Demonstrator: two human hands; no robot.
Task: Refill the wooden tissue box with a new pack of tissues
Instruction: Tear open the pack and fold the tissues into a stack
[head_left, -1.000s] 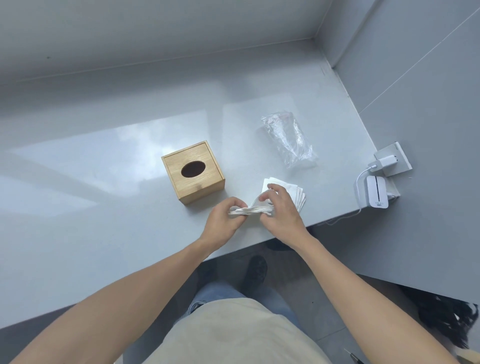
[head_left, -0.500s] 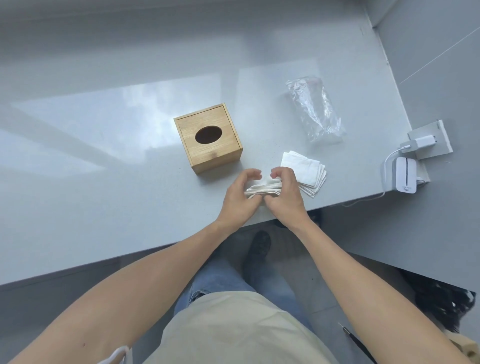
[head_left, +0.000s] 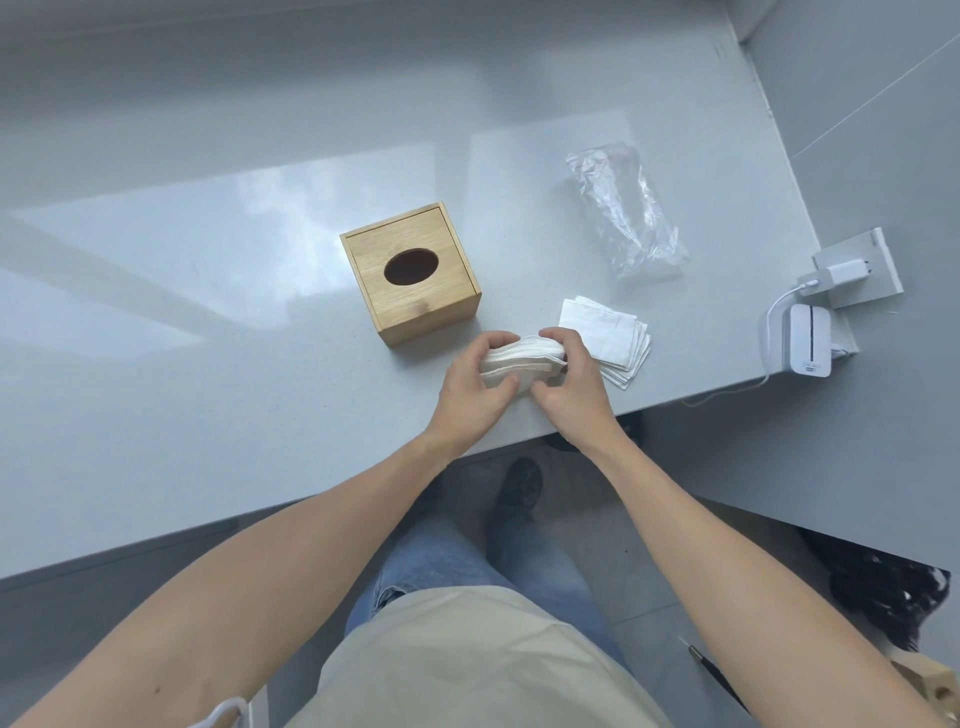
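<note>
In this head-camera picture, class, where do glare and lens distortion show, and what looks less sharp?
Head view: a broad pale reflection lies on the glossy countertop left of the wooden tissue box; the wide-angle lens bends the counter edges and swells the forearms; the clear plastic wrapper glints; the hands, left and right, and their folded tissues look slightly soft.

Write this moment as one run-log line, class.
hands: left and right grip tissue wad | box: lid on, empty hole | stack: on counter | wrapper: empty
</note>
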